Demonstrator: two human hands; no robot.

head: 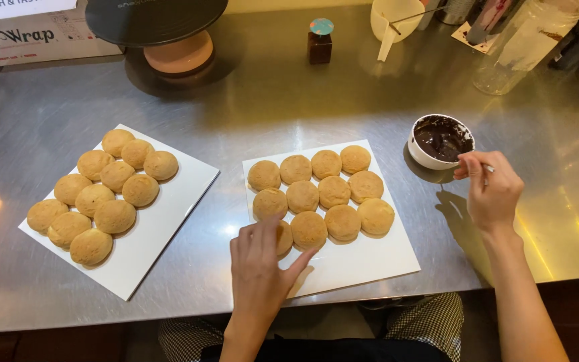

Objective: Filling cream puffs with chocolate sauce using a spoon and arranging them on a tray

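the left hand (pixel 259 265) lies spread over the near-left bun (pixel 283 238) on the right tray (pixel 383 258), fingers loose and touching it, not closed around it. the right hand (pixel 494 191) is pinched on a thin utensil (pixel 488 168) at the near edge of the white bowl (pixel 441 141) of dark chocolate, just right of that tray. by my reading the buns there are bare on top and the coating step is just starting; the next move calls for lifting one bun and bringing it to the bowl. a second tray (pixel 159 231) of buns sits left. far left, a white carton (pixel 31 33) with dark lettering; far middle, a small brown bottle (pixel 319 41) with a blue cap.
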